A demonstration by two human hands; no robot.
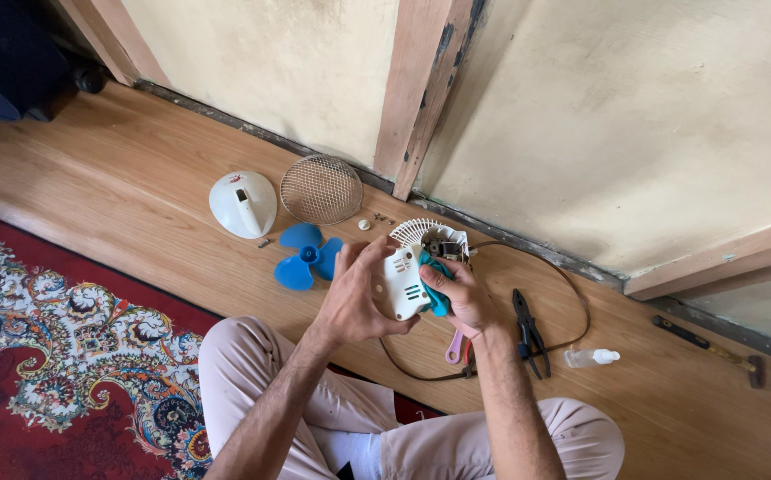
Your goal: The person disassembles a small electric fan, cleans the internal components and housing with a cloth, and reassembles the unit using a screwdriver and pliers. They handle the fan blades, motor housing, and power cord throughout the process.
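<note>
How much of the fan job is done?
The fan is already apart: blue blade, mesh grille and white cover lie on the floor. Right now the left hand holds the white housing while the right hand presses a teal cloth on it. Nothing is back together yet.

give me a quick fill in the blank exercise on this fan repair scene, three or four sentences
1. The right hand presses a ____ cloth against the white fan housing.
2. The loose fan blade on the floor is ____ in colour.
3. The round mesh grille leans against the ____.
4. The black pliers lie on the person's ____ side.

Missing words: teal; blue; wall; right
</note>
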